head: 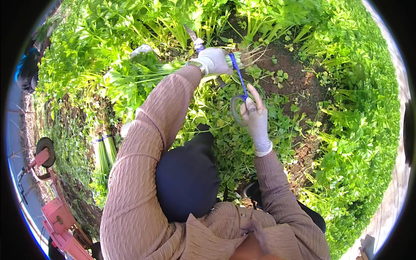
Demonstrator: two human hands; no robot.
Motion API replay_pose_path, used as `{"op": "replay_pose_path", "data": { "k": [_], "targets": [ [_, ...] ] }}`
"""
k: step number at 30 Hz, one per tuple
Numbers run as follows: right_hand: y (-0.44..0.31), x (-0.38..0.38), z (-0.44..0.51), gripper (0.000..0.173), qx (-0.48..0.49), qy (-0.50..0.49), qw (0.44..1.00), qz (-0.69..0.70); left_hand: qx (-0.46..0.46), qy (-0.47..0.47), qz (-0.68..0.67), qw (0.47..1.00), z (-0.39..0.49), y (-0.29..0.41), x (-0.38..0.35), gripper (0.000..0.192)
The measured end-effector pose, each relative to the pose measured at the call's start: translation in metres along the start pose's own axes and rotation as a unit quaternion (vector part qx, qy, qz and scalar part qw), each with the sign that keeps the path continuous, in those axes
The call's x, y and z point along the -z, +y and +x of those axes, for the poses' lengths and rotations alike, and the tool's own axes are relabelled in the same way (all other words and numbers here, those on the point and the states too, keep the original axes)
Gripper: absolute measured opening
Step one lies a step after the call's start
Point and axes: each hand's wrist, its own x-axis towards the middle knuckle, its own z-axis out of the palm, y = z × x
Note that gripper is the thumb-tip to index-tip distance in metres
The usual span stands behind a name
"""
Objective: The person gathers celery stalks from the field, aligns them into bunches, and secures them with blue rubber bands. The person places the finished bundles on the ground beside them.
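My left hand (214,61), in a white glove with a watch at the wrist, grips a bunch of celery (239,59), roots pointing right and leaves left. A knife (191,34) with a blue-wrapped handle projects above that hand; how it is held is hidden. Blue tape (239,76) runs from around the stalks down to a tape roll (234,110). My right hand (255,113), gloved with some bare fingertips showing, holds the roll, its index finger raised beside the stretched tape.
Tied celery bunches (105,148) lie at the left. Standing celery (360,107) grows at the right and along the top. Cut leaves cover soil (289,78) before me. Red wheeled machinery (58,217) stands lower left; another person (27,71) is at the far left.
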Motion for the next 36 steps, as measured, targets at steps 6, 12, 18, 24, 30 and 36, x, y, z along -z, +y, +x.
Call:
{"op": "replay_pose_path", "data": {
  "k": [6,12,18,24,30,36],
  "targets": [
    [0.050,0.012,0.100,0.019,-0.086,-0.045,0.995,-0.032,-0.011,-0.068,-0.151,0.986,0.022,-0.027,0.000,0.055],
    [0.071,0.013,0.184,0.016,-0.003,-0.068,0.993,-0.097,0.001,-0.135,-0.368,0.920,0.035,-0.051,0.002,0.057],
    [0.073,0.006,0.182,0.010,0.043,0.001,0.987,-0.155,0.014,-0.147,-0.383,0.912,0.031,-0.050,0.009,0.059],
    [0.076,0.009,0.179,0.008,0.063,0.010,0.984,-0.167,0.016,-0.155,-0.399,0.903,0.027,-0.047,0.012,0.060],
    [0.066,0.009,0.190,0.017,-0.055,-0.007,0.964,-0.259,0.015,-0.177,-0.381,0.908,0.036,-0.051,0.006,0.052],
    [0.069,0.007,0.197,0.014,0.032,-0.006,0.976,-0.213,0.038,-0.178,-0.396,0.900,0.040,-0.054,0.002,0.054]
  ]
}}
